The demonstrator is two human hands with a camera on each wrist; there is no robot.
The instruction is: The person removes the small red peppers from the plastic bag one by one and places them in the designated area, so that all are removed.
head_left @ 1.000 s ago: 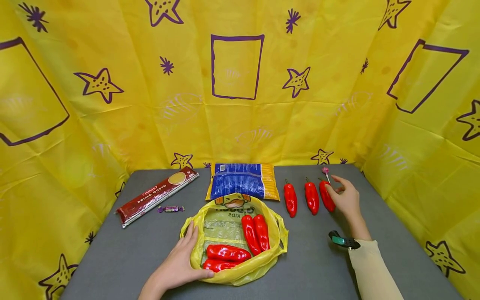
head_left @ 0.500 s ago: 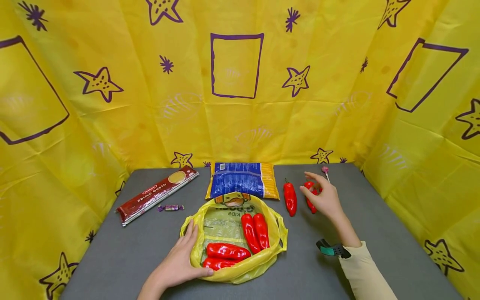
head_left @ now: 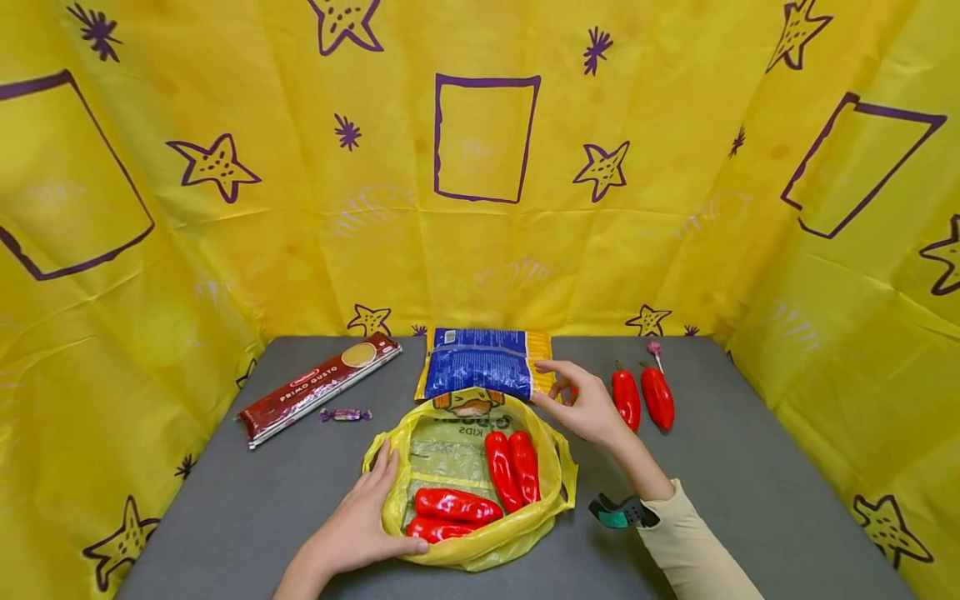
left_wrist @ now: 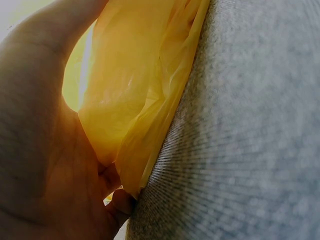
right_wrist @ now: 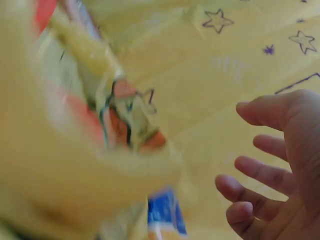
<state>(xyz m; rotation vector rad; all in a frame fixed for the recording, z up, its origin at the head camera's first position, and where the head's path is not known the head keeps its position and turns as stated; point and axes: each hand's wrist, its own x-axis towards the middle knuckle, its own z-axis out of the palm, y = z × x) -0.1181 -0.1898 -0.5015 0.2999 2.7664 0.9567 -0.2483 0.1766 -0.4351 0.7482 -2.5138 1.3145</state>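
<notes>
A yellow plastic bag (head_left: 551, 521) stands with its mouth wide, several red peppers (head_left: 457, 505) lying inside it. My left hand (head_left: 356, 521) holds the bag's left side, with fingers along the rim and thumb at the front edge. The left wrist view shows the thin yellow plastic (left_wrist: 135, 75) against that hand. My right hand (head_left: 588, 408) is just right of the bag, over another red pepper (head_left: 573, 392) that it mostly hides. Its fingers are parted and hold nothing, as the right wrist view shows of the hand (right_wrist: 280, 170).
Two red peppers (head_left: 626, 400) lie farther right, a lollipop (head_left: 655, 352) behind them. A blue and yellow packet (head_left: 480, 362) lies behind the bag. At left are a long dark red Primo Gusto pack (head_left: 322, 387) and a purple wrapped candy (head_left: 347, 414).
My right hand has moved left from the rightmost pepper, past the middle one, to the pepper nearest the bag. My left hand and the bag have stayed put.
</notes>
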